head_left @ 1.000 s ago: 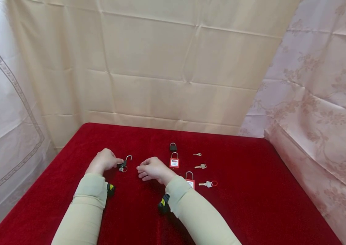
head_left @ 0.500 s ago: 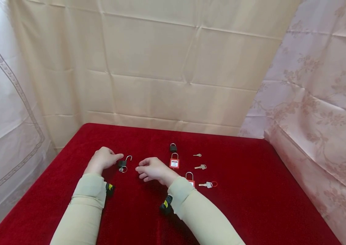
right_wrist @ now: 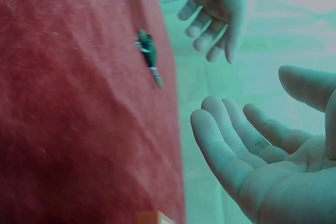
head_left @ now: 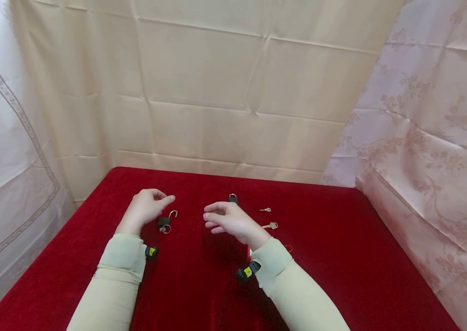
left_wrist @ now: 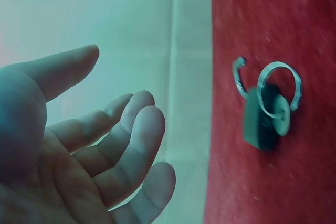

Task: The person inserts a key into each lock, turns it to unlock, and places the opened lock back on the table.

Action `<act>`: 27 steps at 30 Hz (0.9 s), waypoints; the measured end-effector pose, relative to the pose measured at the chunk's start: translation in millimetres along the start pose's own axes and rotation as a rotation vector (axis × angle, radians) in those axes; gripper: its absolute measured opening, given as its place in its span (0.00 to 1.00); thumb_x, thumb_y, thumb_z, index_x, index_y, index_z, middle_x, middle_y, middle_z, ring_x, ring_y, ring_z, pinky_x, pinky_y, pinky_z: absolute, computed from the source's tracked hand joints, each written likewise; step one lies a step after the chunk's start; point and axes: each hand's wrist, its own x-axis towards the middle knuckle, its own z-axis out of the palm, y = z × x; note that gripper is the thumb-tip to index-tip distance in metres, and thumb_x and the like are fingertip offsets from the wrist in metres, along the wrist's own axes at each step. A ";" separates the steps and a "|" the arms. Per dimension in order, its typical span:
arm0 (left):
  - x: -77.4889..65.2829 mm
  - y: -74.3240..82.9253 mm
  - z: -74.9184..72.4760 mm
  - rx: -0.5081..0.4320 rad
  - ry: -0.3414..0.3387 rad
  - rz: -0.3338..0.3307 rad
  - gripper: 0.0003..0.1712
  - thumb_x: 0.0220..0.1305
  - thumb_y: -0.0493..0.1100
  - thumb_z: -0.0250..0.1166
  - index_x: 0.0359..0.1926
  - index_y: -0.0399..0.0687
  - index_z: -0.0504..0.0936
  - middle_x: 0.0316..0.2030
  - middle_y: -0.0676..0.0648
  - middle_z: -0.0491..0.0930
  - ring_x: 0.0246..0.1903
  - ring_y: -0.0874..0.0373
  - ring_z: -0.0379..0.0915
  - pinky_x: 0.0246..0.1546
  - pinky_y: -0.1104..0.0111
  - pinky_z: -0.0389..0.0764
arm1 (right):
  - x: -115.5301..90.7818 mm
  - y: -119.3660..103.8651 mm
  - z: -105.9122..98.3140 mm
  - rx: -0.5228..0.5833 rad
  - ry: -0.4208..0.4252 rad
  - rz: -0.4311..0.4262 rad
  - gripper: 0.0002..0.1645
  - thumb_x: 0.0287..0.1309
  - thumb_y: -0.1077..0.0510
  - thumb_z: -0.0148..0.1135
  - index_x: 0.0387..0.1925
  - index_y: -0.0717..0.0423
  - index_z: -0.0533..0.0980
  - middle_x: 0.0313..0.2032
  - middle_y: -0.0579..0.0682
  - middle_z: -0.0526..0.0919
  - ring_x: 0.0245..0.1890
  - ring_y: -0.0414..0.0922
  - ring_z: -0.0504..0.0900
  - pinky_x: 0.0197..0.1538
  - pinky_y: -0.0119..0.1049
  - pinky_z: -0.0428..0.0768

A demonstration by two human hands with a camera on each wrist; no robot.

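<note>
On the red cloth lies a black padlock [head_left: 163, 222] with its shackle swung open. A key on a metal split ring [left_wrist: 281, 65] is at its keyhole end in the left wrist view. My left hand [head_left: 147, 208] hovers just above and beside this padlock, fingers relaxed and holding nothing. To its right, my right hand [head_left: 233, 220] is held over the cloth with loosely bent fingers, also holding nothing. Behind it shows part of a second black padlock [head_left: 233, 198], its shackle closed. The right hand and sleeve hide most of a red padlock [head_left: 249, 253].
Right of the right hand lie a small key [head_left: 266, 209] and a larger key [head_left: 272, 225]. A red ring [head_left: 289, 248] peeks out past the sleeve. The red-covered table [head_left: 341, 276] ends at a beige curtain [head_left: 200, 128].
My left hand has let go of the open black padlock and lifted off it. My right hand has moved right, now covering the red padlocks. The padlock stays in place.
</note>
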 end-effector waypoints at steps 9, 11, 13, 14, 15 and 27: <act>-7.4 22.8 0.9 -0.064 0.040 0.076 0.29 0.71 0.59 0.62 0.58 0.41 0.81 0.50 0.40 0.82 0.45 0.46 0.79 0.49 0.51 0.78 | -22.7 -5.8 -28.7 0.000 0.068 -0.070 0.24 0.69 0.56 0.64 0.63 0.59 0.75 0.55 0.56 0.82 0.54 0.57 0.83 0.49 0.42 0.84; -9.2 28.7 1.7 -0.079 0.045 0.099 0.28 0.71 0.59 0.63 0.58 0.42 0.81 0.50 0.41 0.82 0.46 0.46 0.78 0.49 0.52 0.78 | -27.2 -6.4 -34.1 0.019 0.082 -0.078 0.24 0.69 0.57 0.63 0.63 0.60 0.75 0.55 0.57 0.82 0.55 0.58 0.82 0.50 0.45 0.84; -11.8 34.8 2.2 -0.092 0.046 0.114 0.27 0.70 0.59 0.63 0.58 0.44 0.81 0.50 0.42 0.82 0.46 0.47 0.78 0.49 0.52 0.78 | -31.5 -7.2 -38.9 0.051 0.088 -0.090 0.24 0.70 0.59 0.62 0.64 0.63 0.74 0.56 0.59 0.81 0.57 0.60 0.81 0.53 0.50 0.82; -13.0 37.8 2.4 -0.100 0.045 0.122 0.27 0.70 0.59 0.63 0.58 0.44 0.81 0.49 0.43 0.83 0.45 0.47 0.78 0.49 0.53 0.78 | -33.6 -7.4 -41.3 0.066 0.090 -0.097 0.24 0.70 0.60 0.61 0.64 0.64 0.73 0.56 0.60 0.81 0.58 0.61 0.80 0.54 0.52 0.81; -14.3 40.7 2.4 -0.104 0.047 0.130 0.27 0.70 0.59 0.64 0.58 0.45 0.82 0.49 0.43 0.83 0.44 0.47 0.78 0.48 0.53 0.78 | -35.6 -7.4 -43.6 0.075 0.090 -0.109 0.25 0.71 0.60 0.61 0.64 0.66 0.72 0.57 0.61 0.80 0.58 0.62 0.79 0.54 0.54 0.80; -27.4 66.4 8.2 -0.105 0.034 0.194 0.23 0.69 0.56 0.66 0.57 0.47 0.82 0.45 0.46 0.83 0.36 0.51 0.79 0.40 0.57 0.79 | -63.7 -3.5 -77.1 0.059 0.170 -0.174 0.26 0.71 0.57 0.61 0.66 0.64 0.71 0.59 0.62 0.79 0.60 0.66 0.77 0.52 0.52 0.82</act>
